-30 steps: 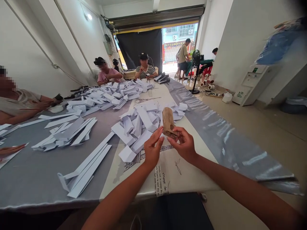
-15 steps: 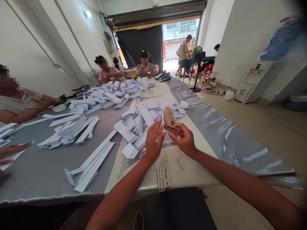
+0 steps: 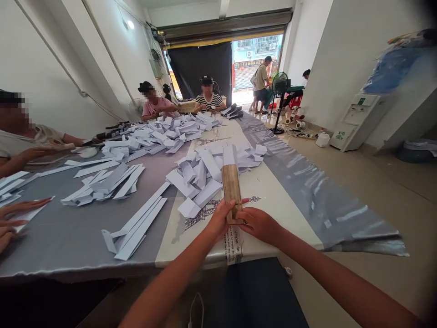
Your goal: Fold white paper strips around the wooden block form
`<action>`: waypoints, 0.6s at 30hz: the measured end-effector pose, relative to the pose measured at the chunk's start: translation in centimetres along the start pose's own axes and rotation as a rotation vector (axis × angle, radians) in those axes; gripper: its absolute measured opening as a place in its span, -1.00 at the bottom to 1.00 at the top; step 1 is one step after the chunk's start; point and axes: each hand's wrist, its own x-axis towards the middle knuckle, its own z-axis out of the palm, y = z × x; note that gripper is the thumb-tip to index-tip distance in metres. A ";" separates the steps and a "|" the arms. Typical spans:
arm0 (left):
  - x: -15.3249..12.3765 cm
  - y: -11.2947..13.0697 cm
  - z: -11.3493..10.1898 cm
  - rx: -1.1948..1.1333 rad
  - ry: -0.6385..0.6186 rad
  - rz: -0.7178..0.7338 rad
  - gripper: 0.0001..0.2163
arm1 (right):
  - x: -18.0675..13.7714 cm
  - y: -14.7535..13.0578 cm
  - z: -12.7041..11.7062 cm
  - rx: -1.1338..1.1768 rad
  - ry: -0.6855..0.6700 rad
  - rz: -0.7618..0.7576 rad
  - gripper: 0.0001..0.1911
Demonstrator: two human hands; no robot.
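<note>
Left hand (image 3: 219,219) and right hand (image 3: 261,223) grip 1 brown rectangular wooden block (image 3: 231,184), with folded white paper pieces (image 3: 210,164) seemingly done and long white paper strips (image 3: 141,225) seemingly remaining.

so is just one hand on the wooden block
No, the left hand and the right hand both hold the wooden block near its closer end.

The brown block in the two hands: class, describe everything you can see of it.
The brown block is long and narrow, with a streaked, wood-like surface and a squared far end. It points forward, above the cream runner. The left hand grips its near end from one side, the right hand from the other. White paper shows beyond its far end; whether they touch is unclear.
</note>
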 end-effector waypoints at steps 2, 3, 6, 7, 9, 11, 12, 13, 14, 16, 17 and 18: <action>0.7 0.0 -0.3 0.024 0.006 0.009 -0.60 | 0.2 0.4 0.0 -0.018 -0.020 0.004 -0.93; 1.0 0.0 -0.4 0.035 0.012 0.014 -0.61 | 0.3 0.5 0.0 -0.009 -0.032 0.022 -0.94; 1.7 0.0 -0.7 0.056 0.019 0.010 -0.62 | 0.3 0.7 -0.2 0.068 -0.054 0.108 -0.94; 1.8 0.0 -0.8 0.063 0.016 0.000 -0.62 | 0.2 0.6 -0.2 0.108 -0.063 0.137 -0.94; 1.9 0.0 -0.8 0.078 0.010 -0.016 -0.63 | 0.0 0.5 -0.2 0.213 -0.063 0.201 -0.86; 1.9 0.0 -0.8 0.087 0.013 -0.027 -0.64 | -0.1 0.6 -0.3 0.348 0.040 0.316 -0.73; 1.9 0.0 -0.8 0.087 0.009 -0.036 -0.64 | -0.1 0.9 -0.3 0.408 0.146 0.399 -0.68; 1.8 0.0 -0.8 0.085 -0.002 -0.049 -0.64 | -0.1 1.3 -0.3 0.457 0.273 0.497 -0.67; 1.8 0.0 -0.8 0.085 -0.020 -0.066 -0.64 | 0.0 1.8 -0.4 0.497 0.407 0.601 -0.69; 1.7 0.0 -0.8 0.102 -0.074 -0.102 -0.63 | 0.3 2.9 -0.6 0.586 0.574 0.786 -0.69; 1.6 0.1 -0.7 0.122 -0.094 -0.113 -0.63 | 0.5 3.5 -0.7 0.680 0.582 0.857 -0.67; 1.5 0.1 -0.7 0.147 -0.104 -0.117 -0.62 | 0.8 3.9 -0.9 0.787 0.555 0.909 -0.63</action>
